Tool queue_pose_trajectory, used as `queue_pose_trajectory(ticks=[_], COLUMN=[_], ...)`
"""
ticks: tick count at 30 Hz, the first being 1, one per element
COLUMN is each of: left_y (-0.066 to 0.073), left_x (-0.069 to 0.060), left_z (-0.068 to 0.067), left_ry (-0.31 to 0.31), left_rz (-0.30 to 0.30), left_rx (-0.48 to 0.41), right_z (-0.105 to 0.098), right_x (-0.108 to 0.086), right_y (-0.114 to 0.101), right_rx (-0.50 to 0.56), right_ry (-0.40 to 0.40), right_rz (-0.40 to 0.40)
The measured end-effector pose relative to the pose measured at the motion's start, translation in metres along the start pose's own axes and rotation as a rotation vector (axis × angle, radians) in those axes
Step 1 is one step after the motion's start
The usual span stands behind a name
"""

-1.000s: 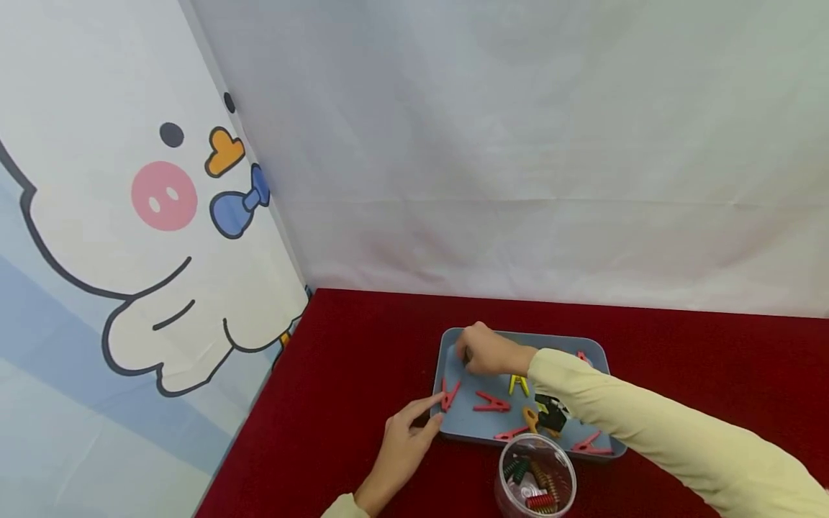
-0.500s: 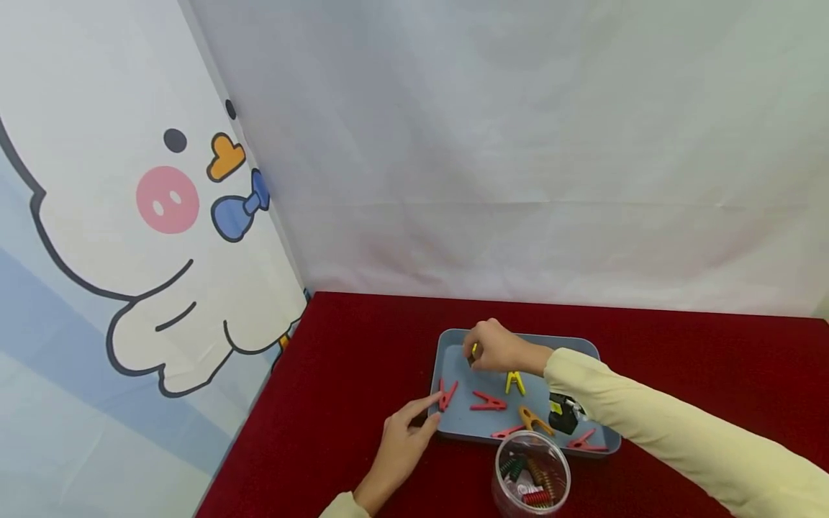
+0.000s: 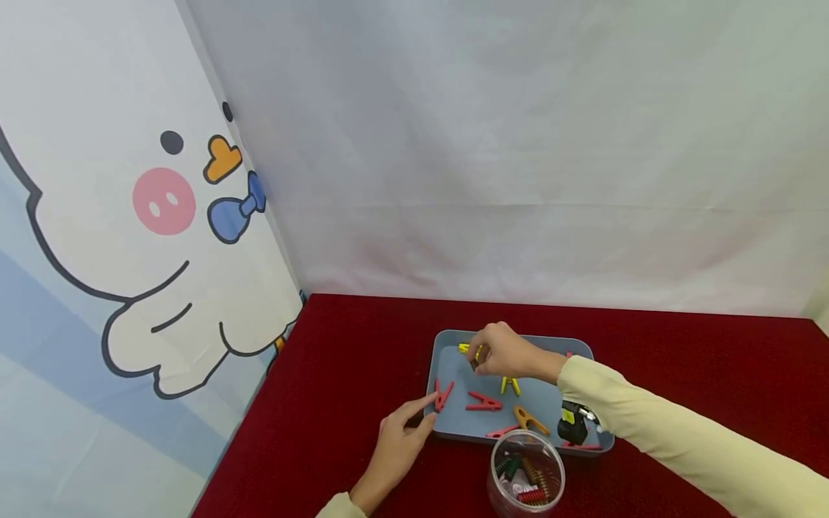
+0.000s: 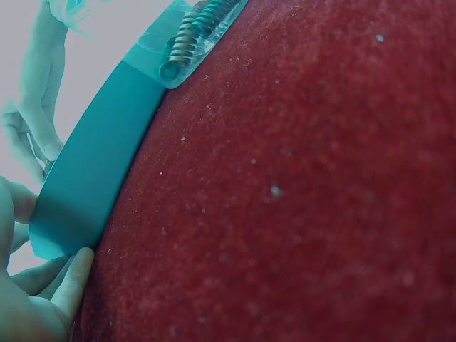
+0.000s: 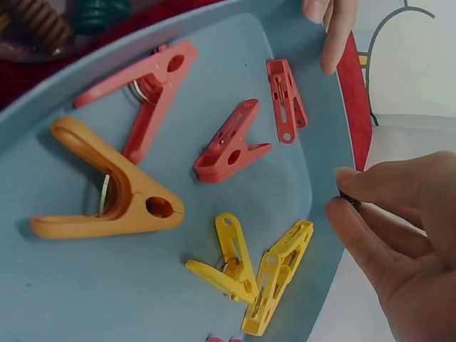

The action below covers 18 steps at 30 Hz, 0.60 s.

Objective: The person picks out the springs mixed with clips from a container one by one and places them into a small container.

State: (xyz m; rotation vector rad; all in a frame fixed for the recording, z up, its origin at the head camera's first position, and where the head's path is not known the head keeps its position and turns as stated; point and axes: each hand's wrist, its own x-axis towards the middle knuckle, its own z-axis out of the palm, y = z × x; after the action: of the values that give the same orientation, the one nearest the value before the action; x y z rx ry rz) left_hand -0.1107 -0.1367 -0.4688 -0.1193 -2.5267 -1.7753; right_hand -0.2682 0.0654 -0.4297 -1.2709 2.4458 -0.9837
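My right hand (image 3: 508, 352) is over the far left part of the blue-grey tray (image 3: 456, 437). Between thumb and forefinger it pinches a small dark piece (image 5: 348, 199), too covered to tell its kind. Just beyond lies a yellow spring clip (image 3: 463, 348), close to another yellow clip (image 5: 231, 260) with spread legs. My left hand (image 3: 397, 442) grips the tray's near left corner, one finger over the rim, beside a red clip (image 5: 287, 100). Further red clips (image 5: 231, 142) and a larger orange clamp (image 5: 117, 189) lie in the tray.
A clear jar (image 3: 497, 495) with green, brown and red coil springs stands before the tray's near edge. A black object with a yellow patch (image 3: 571, 424) lies at the tray's right, partly under my sleeve. Red cloth (image 3: 363, 345) covers the table, with a white curtain (image 3: 518, 144) behind.
My right hand has drawn slightly to the right, and the yellow clip that was mostly behind its fingers now shows in the far left corner. The left hand keeps its place on the tray.
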Motion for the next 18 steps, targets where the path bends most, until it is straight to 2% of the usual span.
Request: queue_pose_trajectory(ticks=[8, 15, 18], left_y=[-0.002, 0.0, 0.0], left_x=[0.001, 0.002, 0.0], left_z=[0.001, 0.001, 0.002], left_ry=[0.005, 0.025, 0.016], left_rz=[0.002, 0.021, 0.01], left_rx=[0.007, 0.026, 0.025], right_z=[-0.003, -0.008, -0.009], right_x=[-0.013, -0.021, -0.023], right_y=[-0.002, -0.003, -0.005], right_rx=[0.017, 0.026, 0.029], right_ry=[0.007, 0.04, 0.04], right_rz=[0.011, -0.037, -0.029])
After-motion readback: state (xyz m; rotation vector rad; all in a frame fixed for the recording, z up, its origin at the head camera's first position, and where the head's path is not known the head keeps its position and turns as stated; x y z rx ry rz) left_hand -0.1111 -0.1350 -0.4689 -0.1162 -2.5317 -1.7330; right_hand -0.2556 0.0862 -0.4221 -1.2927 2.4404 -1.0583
